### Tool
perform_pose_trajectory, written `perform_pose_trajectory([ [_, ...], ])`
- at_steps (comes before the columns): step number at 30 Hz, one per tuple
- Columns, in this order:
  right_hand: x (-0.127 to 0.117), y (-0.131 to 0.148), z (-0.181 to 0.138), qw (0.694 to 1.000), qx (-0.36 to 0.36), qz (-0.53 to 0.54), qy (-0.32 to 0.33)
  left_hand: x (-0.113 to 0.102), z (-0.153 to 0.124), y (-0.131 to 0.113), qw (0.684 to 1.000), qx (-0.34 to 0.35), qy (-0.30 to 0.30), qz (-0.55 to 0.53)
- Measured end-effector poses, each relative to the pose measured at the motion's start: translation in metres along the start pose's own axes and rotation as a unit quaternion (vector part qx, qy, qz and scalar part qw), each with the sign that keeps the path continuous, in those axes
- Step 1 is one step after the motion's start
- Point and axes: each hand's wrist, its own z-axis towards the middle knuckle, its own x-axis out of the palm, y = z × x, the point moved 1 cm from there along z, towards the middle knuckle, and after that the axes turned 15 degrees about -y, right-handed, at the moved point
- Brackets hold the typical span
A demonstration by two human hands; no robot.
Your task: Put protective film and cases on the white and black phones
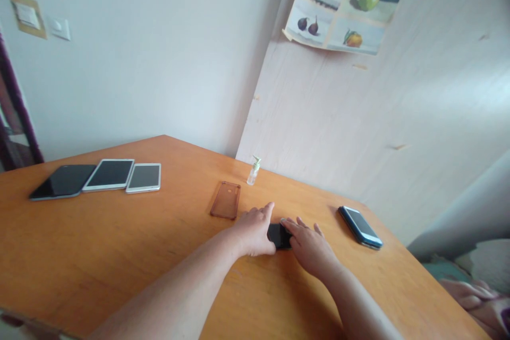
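A small black device, probably a phone (278, 235), lies flat on the orange wooden table (119, 244). My left hand (255, 231) covers its left end, thumb stretched out toward the far side. My right hand (308, 244) rests on its right end with fingers spread flat over it. Most of the black device is hidden under both hands. A translucent brown phone case (226, 200) lies just beyond my left hand.
A small clear pump bottle (253, 171) stands near the table's far edge. A blue-edged phone (360, 227) lies to the right. Three devices, a dark tablet (62, 181), a white tablet (109, 174) and a white phone (144, 177), lie in a row at the left.
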Motion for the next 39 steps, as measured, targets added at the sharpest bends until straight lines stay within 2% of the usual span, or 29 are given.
perform_pose_trajectory([
  [2, 0.000, 0.001, -0.004, 1.000, 0.001, 0.010, 0.001, -0.001, 0.000, 0.000, 1.000, 0.000, 0.000, -0.001],
  [7, -0.003, 0.014, -0.010, 0.996, -0.070, 0.062, 0.013, -0.004, 0.000, 0.000, 1.000, 0.005, -0.002, -0.004],
  [12, 0.001, -0.021, 0.000, 0.998, 0.057, -0.018, 0.003, -0.006, 0.000, -0.001, 1.000, 0.011, 0.010, -0.005],
  [14, 0.001, -0.028, 0.000, 0.996, 0.078, -0.039, -0.003, -0.005, 0.000, -0.001, 1.000, 0.013, 0.008, -0.006],
  [16, -0.001, -0.019, -0.003, 0.998, 0.054, -0.030, -0.005, -0.004, 0.000, -0.001, 1.000, 0.015, 0.004, -0.007],
  [21, -0.005, 0.017, -0.015, 0.995, -0.083, 0.056, 0.008, -0.003, 0.000, 0.000, 1.000, 0.020, 0.000, -0.008],
  [23, -0.004, 0.010, -0.013, 0.997, -0.058, 0.044, 0.008, -0.003, 0.000, 0.001, 1.000, 0.021, 0.005, -0.006],
  [26, 0.002, -0.019, -0.004, 0.999, 0.042, -0.020, -0.001, -0.002, 0.000, 0.001, 1.000, 0.029, 0.007, -0.001],
  [28, 0.004, -0.032, -0.001, 0.996, 0.072, -0.052, -0.005, -0.002, 0.001, 0.002, 0.999, 0.039, 0.001, -0.002],
  [31, 0.000, -0.019, -0.006, 0.998, 0.032, -0.047, -0.006, -0.002, 0.001, 0.002, 0.998, 0.055, -0.003, -0.004],
  [34, -0.010, 0.014, -0.020, 0.998, -0.063, 0.009, -0.004, -0.002, 0.002, 0.003, 0.998, 0.058, -0.001, 0.003],
  [36, -0.016, 0.025, -0.026, 0.993, -0.110, 0.036, -0.001, -0.003, 0.002, 0.003, 0.998, 0.057, 0.003, 0.006],
  [39, -0.018, 0.009, -0.022, 0.997, -0.076, 0.011, 0.003, -0.004, 0.001, 0.003, 0.998, 0.062, 0.008, 0.014],
])
